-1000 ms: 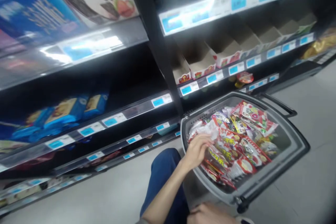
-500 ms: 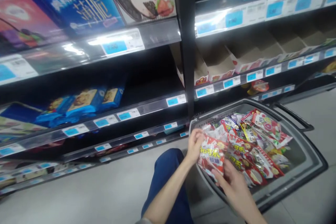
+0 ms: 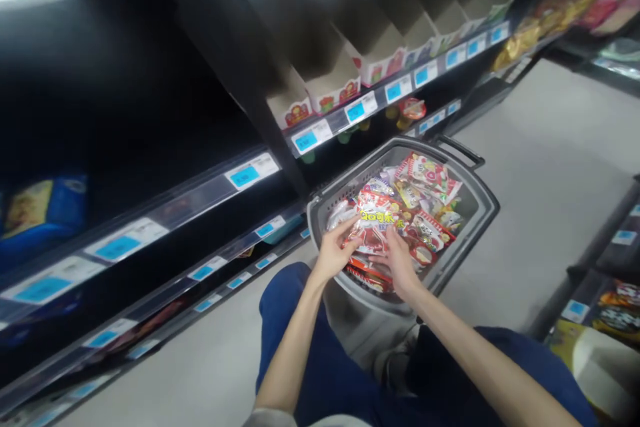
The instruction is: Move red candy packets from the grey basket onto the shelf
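The left hand (image 3: 334, 255) and the right hand (image 3: 400, 260) close lightly on a red candy bag (image 3: 374, 225), one at each side, thumbs toward its printed front. The bag lies between them, over the near part of a grey basket (image 3: 489, 208), just above the other packets or resting on them; which of the two, I cannot tell. It looks light and soft, with loose pieces likely to shift inside, and its shiny film should be slippery and crease easily. The side edges or a flat end seam look like the best places to take hold; a hard squeeze in the middle could strain the seams.

Around it in the basket lie more candy packets (image 3: 434, 177), mostly red and white, overlapping at odd angles. The basket's dark handle (image 3: 462, 148) sticks out at the far end. Nearer the body, a knee in blue trousers (image 3: 286, 297) is bent beside the basket.

Beyond, a shelf holds a row of open cardboard boxes (image 3: 327, 80) above price tags (image 3: 361, 109). A red-lidded cup (image 3: 413, 109) sits lower down.
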The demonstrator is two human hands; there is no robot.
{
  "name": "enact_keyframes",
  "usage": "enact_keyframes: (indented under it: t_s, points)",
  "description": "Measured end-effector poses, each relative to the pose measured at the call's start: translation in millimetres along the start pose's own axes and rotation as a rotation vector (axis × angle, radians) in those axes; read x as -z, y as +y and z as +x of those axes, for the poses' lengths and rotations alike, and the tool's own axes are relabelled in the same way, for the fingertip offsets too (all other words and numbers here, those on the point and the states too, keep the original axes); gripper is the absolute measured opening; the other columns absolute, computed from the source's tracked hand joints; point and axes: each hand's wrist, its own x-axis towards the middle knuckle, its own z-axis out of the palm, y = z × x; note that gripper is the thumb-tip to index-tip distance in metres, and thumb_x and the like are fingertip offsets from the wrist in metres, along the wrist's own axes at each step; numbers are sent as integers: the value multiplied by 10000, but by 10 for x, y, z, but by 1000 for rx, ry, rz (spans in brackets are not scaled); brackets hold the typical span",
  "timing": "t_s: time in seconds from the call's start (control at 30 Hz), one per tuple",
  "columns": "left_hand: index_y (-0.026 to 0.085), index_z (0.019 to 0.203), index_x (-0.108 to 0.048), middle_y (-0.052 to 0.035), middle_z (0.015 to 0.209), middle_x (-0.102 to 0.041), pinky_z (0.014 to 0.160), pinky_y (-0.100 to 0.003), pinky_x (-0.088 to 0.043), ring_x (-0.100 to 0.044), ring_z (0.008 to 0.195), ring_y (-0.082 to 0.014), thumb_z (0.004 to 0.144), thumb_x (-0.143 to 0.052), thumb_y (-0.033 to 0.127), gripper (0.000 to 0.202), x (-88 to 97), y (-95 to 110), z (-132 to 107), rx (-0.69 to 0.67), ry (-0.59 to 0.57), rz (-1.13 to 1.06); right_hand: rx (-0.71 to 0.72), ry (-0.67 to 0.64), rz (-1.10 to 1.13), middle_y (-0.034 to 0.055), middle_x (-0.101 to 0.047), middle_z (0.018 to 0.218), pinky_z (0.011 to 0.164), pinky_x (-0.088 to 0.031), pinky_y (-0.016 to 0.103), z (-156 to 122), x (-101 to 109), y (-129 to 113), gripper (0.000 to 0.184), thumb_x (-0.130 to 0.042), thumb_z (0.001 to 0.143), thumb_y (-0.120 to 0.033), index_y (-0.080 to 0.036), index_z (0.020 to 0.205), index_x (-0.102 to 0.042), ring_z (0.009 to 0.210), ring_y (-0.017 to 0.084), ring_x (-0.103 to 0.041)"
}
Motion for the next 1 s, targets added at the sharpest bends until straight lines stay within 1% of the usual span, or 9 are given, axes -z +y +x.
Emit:
enact_keyframes:
  t_s: [0.07,0.17,0.23,0.33,0.43,0.63,0.8,0.9,1.0]
  points:
    - [185,1369,-629,-133,1427,-590,1210,-472,-362,-524,1362,-303,834,-779,339,577,0,31,-4,16,-33,9,-54,35,65,62,-735,1147,620,-637,308,1,-17,8,432,-656,859,-585,-219,1082,-712,893,217,-716]
    - [196,1459,-537,-141,1509,-505,1210,-462,-369,-468,1409,-316,769,-840,349,769,-4,80,17,26,-135,-7,-117,68,131,50,-759,1078,647,-639,309,13,6,-11,342,-687,866,-525,-219,1010,-740,827,194,-724]
    - [201,1500,-480,-147,1555,-443,1212,-458,-366,-431,1435,-320,748,-859,355,856,-7,96,35,21,-177,-25,-133,72,156,52,-767,1038,643,-638,318,12,21,-22,325,-699,865,-506,-210,990,-744,782,192,-723]
    - [199,1514,-450,-161,1553,-441,1191,-461,-397,-430,1434,-325,740,-867,360,894,-6,92,43,4,-190,-68,-147,72,173,54,-770,1021,625,-637,325,-11,16,-25,336,-722,851,-502,-198,992,-739,768,199,-723]
    - [195,1507,-456,-169,1546,-449,1177,-460,-418,-443,1423,-330,749,-861,361,875,-11,82,22,-12,-191,-71,-163,96,205,60,-771,995,615,-636,326,-39,3,-12,353,-711,861,-515,-188,991,-730,756,200,-723]
    - [184,1500,-465,-176,1556,-432,1195,-466,-391,-445,1425,-323,778,-832,396,838,-35,102,-21,-38,-180,14,-178,95,232,78,-770,991,637,-633,337,-54,8,-20,319,-661,911,-480,-174,979,-719,740,197,-726]
    - [210,1426,-552,-160,1602,-361,1215,-497,-341,-326,1494,-328,802,-804,403,700,-14,159,-27,-148,-175,161,-209,111,234,81,-775,973,677,-619,350,-41,-19,-83,273,-610,946,-408,-164,989,-727,739,200,-724]
    - [216,1398,-571,-161,1620,-320,1212,-528,-330,-291,1507,-339,776,-827,348,685,-21,207,-41,-230,-190,305,-212,93,240,66,-774,898,696,-603,346,-16,-25,-110,249,-604,935,-379,-173,981,-736,727,197,-714]
    - [228,1375,-581,-145,1629,-304,1213,-550,-318,-302,1505,-335,782,-790,216,629,-68,229,-69,-327,-146,482,-126,76,170,48,-752,793,671,-570,326,30,1,-114,286,-667,869,-456,-179,856,-735,675,196,-683]
